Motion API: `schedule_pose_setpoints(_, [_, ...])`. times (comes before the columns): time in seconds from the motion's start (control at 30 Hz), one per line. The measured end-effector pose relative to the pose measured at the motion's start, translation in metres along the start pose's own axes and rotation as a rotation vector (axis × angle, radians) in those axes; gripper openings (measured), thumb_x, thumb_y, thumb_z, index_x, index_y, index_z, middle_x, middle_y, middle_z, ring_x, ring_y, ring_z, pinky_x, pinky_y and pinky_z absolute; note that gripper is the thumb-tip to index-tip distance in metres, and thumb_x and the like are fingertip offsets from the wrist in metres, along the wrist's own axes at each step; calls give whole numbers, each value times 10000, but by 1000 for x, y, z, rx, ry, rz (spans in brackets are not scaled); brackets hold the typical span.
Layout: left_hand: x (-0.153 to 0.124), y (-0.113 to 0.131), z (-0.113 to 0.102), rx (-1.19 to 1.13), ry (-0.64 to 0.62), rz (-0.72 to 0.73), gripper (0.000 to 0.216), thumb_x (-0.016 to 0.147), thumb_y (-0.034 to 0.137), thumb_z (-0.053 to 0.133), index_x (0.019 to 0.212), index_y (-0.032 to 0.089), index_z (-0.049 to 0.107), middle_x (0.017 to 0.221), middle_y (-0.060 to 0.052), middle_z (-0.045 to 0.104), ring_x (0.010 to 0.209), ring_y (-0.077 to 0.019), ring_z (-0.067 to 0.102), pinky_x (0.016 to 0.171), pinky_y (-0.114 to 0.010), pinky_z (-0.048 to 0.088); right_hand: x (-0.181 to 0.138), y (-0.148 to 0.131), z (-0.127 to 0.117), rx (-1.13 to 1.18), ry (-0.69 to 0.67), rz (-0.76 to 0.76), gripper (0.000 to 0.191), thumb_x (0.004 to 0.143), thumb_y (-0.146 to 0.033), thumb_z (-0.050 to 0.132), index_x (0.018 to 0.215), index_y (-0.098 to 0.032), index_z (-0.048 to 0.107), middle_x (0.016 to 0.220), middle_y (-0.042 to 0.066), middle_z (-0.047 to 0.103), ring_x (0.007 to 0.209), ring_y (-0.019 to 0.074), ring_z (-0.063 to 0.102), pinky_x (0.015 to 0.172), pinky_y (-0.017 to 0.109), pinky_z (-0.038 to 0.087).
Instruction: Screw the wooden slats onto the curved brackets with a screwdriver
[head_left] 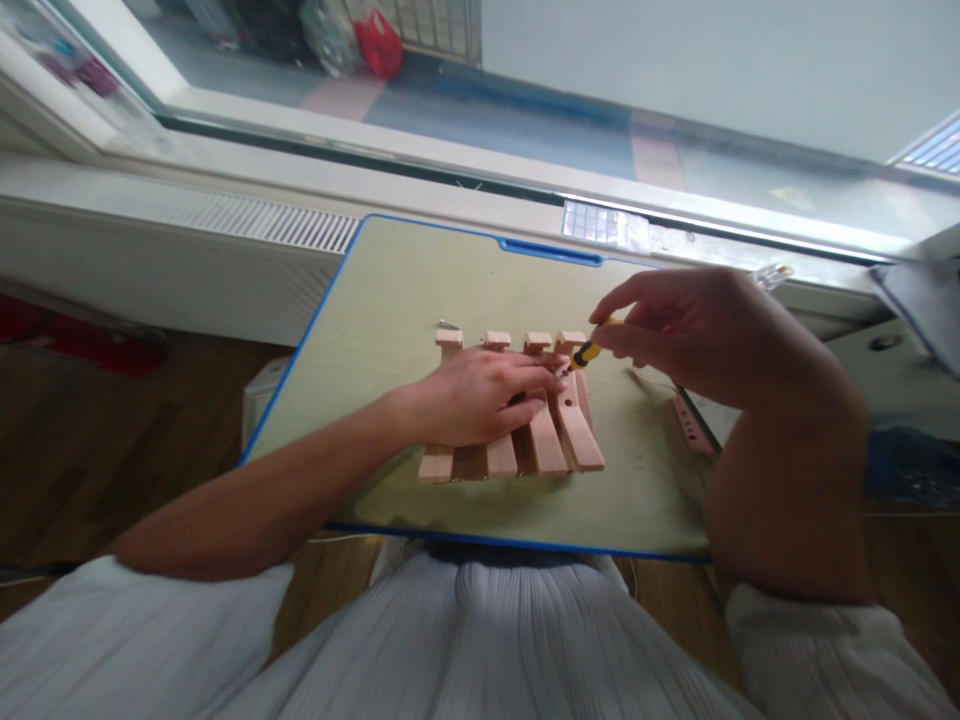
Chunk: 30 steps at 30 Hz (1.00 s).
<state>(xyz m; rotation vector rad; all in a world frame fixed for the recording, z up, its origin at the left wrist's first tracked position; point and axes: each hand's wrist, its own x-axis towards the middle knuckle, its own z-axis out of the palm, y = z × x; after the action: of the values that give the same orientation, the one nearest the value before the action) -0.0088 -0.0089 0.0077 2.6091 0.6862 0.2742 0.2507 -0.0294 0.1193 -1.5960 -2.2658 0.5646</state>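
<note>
A small wooden rack of several curved slats (550,445) lies on a tabletop with a blue edge (390,310). My left hand (480,395) rests across the slats, its fingers stretched toward the rightmost one. In my right hand (660,325) is a yellow and black screwdriver (586,353), pinched by the handle and tilted down to the left. Its tip meets the rightmost slat (581,435) beside my left fingertips; whether a screw sits under it is too small to tell. A dark hole shows lower on that slat.
A small metal piece (448,325) lies behind the rack's left end. Right of the rack is a pink-edged object (691,425), partly behind my right arm. A window sill (517,215) and a white radiator (247,220) border the table's far side.
</note>
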Motion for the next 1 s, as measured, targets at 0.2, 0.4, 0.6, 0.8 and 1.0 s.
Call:
schedule_pose_setpoints(0.2, [0,-1,0,-3,1,4,382,1124,342,515,1458,321,697,1641,19,604,1468,-216,630,1240,-388,497,-9,9,-10,-34,-82,-72,297,992,-429,659,1180,-291,842,990,44,854,800,235,763,713,419,537])
schedule_pose_setpoints(0.4, [-1,0,0,-3,-2,-6,399,1128,355,509,1482,323,689,1634,8,612,1451,-235,643,1246,-422,497,-9,-2,-4,-28,-64,-84,265,997,-424,650,1099,-264,834,904,42,834,768,225,748,683,409,529])
schedule_pose_setpoints(0.6, [0,1,-1,15,-2,-10,396,1122,329,518,1479,332,689,1618,4,628,1435,-232,656,1234,-416,504,-2,-11,9,-87,52,-83,142,961,-375,699,936,-251,764,758,7,761,659,178,666,624,360,464])
schedule_pose_setpoints(0.8, [1,1,-1,15,-9,-8,387,1125,343,511,1465,321,694,1616,2,630,1439,-240,654,1234,-444,502,2,-10,9,-135,56,-16,245,952,-491,715,841,-272,704,748,25,756,652,203,639,612,378,406])
schedule_pose_setpoints(1.0, [0,0,0,-7,10,5,378,1119,336,528,1455,321,699,1615,13,630,1477,-226,624,1253,-426,489,5,-11,12,-239,101,32,355,950,-566,700,753,-275,648,737,50,732,645,212,589,595,379,327])
